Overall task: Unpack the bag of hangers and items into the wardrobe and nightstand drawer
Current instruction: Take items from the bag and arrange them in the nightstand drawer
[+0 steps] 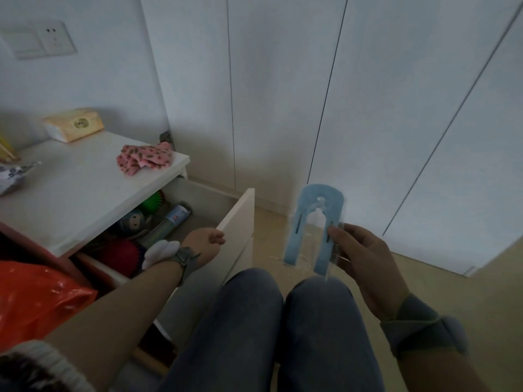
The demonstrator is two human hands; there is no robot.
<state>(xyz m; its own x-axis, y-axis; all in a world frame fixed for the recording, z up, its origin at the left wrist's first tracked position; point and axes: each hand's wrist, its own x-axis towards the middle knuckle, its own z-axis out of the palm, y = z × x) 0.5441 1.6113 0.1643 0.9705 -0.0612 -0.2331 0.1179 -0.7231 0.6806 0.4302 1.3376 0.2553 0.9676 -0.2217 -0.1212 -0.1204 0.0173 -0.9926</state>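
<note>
Orange plastic bag [36,301] is seen at far left, crumpled, low beside the nightstand [79,193]. On the white nightstand top a tan tissue box [73,124] is set at the back and a pink spotted cloth [145,158] is bunched near the right front corner.

The drawer [237,222] below is pulled out. Packed inside: a green spiky ball [154,200], a blue doll [133,222], a clear tube [172,222] and a red spiky ball [121,253].

The left hand [205,241] is stretched forward across the open drawer, with the knuckles up. Its fingers are curled over the top edge of the drawer's white front panel, so the panel is gripped. A grey strap with a white fluffy piece is worn at that wrist.

The blue U-shaped item [319,222] is held up in the air above the right knee, right of the drawer and in front of the wardrobe. Arch up, two flat legs down, a dark slot in each leg, all sealed in clear packaging.

The right hand [365,256] is raised palm toward the camera. The pack's right edge is pinched between thumb and curled fingers. A grey strap is worn at this wrist too.

The white wardrobe [368,108] doors behind are closed.
</note>
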